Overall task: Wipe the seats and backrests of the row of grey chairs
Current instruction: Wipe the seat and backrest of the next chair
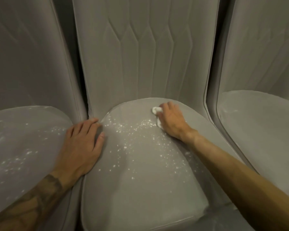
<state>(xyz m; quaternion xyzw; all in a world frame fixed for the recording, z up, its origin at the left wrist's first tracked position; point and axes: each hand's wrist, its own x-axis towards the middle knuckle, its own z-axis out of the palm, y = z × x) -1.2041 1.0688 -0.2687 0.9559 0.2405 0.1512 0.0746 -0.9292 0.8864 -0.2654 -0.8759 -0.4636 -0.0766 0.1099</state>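
Three grey upholstered chairs stand side by side. The middle chair's seat [140,180] carries a scatter of white specks across its rear half. Its backrest [145,55] has stitched vertical lines. My right hand [171,121] lies at the back right of that seat, fingers curled over a small white crumpled cloth [155,110] that it presses to the fabric. My left hand [83,145] rests flat, fingers straight, on the gap between the left chair's seat [23,147] and the middle seat. The left seat also shows white specks and smears.
The right chair's seat [265,130] and backrest [265,47] stand close against the middle chair, with a narrow dark gap between them. The left chair's backrest [27,55] fills the upper left.
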